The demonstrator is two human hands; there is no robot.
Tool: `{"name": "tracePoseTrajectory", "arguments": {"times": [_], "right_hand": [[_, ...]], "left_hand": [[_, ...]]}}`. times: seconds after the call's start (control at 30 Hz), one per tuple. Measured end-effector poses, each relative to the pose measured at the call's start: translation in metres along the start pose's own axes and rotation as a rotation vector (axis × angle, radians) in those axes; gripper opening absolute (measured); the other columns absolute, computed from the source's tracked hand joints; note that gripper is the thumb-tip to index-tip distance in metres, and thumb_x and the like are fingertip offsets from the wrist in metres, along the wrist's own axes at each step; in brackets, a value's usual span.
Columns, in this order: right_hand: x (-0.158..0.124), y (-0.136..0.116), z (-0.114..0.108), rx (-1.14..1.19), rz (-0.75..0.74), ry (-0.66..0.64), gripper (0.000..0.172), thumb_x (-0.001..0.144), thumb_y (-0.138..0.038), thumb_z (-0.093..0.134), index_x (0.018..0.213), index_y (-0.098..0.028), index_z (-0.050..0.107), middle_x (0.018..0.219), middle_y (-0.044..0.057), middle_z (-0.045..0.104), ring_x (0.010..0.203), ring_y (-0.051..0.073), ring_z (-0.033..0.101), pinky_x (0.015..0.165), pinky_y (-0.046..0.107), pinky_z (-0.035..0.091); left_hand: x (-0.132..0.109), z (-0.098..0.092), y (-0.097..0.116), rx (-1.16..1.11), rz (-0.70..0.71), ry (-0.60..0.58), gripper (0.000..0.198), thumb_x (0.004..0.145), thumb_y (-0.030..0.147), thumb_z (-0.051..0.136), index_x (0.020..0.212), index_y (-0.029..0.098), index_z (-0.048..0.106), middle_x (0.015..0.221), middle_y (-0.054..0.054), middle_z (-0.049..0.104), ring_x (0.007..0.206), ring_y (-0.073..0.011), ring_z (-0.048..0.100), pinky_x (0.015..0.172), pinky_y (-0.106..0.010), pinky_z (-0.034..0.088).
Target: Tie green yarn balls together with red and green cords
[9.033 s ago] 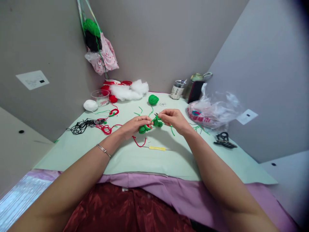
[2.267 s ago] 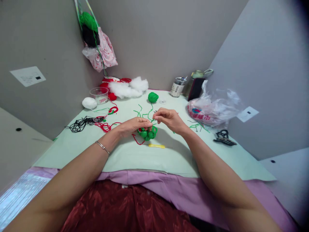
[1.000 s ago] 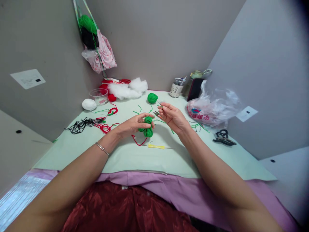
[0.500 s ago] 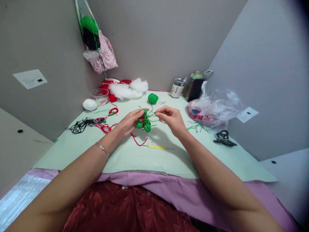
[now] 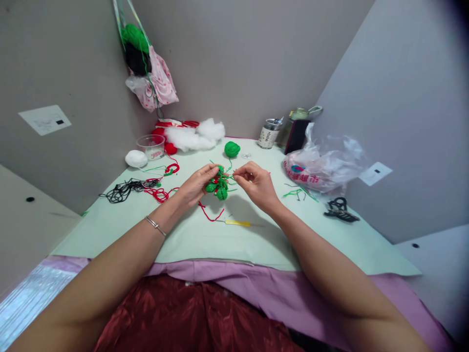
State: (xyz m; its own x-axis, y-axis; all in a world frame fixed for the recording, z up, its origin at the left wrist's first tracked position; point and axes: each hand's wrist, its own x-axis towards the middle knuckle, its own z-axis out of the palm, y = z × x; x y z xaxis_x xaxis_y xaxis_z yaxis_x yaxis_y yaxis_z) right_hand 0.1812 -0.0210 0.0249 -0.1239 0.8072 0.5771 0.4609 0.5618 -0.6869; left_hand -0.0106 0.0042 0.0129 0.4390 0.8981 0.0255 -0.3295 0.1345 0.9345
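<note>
My left hand (image 5: pixel 201 185) is closed on a small green crochet piece (image 5: pixel 222 191) with leaf-like lobes and bits of red. Part of the piece is hidden behind the thumb and fingers. Just to its right, my right hand (image 5: pixel 255 183) pinches green yarn (image 5: pixel 230 177) that runs to the piece. A strand leads back to a green yarn ball (image 5: pixel 232 149) behind the hands. On the table below lies a crochet hook (image 5: pixel 237 223) with a yellow handle, its tip by a loose red yarn end (image 5: pixel 211 215).
Tangled black yarn (image 5: pixel 126 189), red yarn (image 5: pixel 161 194), a clear tub (image 5: pixel 151 145) and white stuffing (image 5: pixel 194 136) lie left and behind. At right are a plastic bag (image 5: pixel 318 168), a black hair claw (image 5: pixel 340 210), a labelled can (image 5: pixel 269 134) and green yarn scraps (image 5: pixel 298 193).
My right hand has shifted slightly left, closer to the crochet piece, with the yarn still pinched. The piece has turned a little in my left hand.
</note>
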Motion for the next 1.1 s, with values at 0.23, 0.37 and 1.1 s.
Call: {"name": "tracePoseTrajectory", "arguments": {"times": [0.23,0.37,1.1], "right_hand": [[0.0,0.001,0.001,-0.03,0.004,0.024,0.008,0.08,-0.015,0.059,0.077,-0.018,0.065,0.075,0.0,0.058,0.063,0.011,0.048,0.061,0.027,0.038],[0.0,0.001,0.001,-0.022,0.026,0.02,0.008,0.079,-0.016,0.059,0.075,-0.018,0.065,0.074,0.0,0.058,0.063,0.011,0.049,0.061,0.026,0.039],[0.004,0.014,0.007,0.264,0.262,-0.14,0.012,0.073,-0.029,0.067,0.078,-0.017,0.066,0.063,-0.001,0.057,0.058,0.011,0.047,0.057,0.027,0.039]], "left_hand": [[0.0,0.0,-0.002,0.003,0.034,-0.006,0.035,0.079,0.036,0.074,0.104,0.016,0.059,0.099,-0.008,0.07,0.077,-0.0141,0.065,0.069,-0.025,0.053],[0.001,-0.001,-0.002,-0.003,0.048,-0.001,0.038,0.077,0.033,0.077,0.106,0.018,0.059,0.099,-0.007,0.069,0.079,-0.015,0.066,0.071,-0.027,0.054],[0.005,-0.006,-0.014,0.046,0.113,0.011,0.034,0.07,0.023,0.081,0.099,0.017,0.064,0.097,-0.003,0.067,0.089,-0.0133,0.063,0.085,-0.028,0.047]]}}
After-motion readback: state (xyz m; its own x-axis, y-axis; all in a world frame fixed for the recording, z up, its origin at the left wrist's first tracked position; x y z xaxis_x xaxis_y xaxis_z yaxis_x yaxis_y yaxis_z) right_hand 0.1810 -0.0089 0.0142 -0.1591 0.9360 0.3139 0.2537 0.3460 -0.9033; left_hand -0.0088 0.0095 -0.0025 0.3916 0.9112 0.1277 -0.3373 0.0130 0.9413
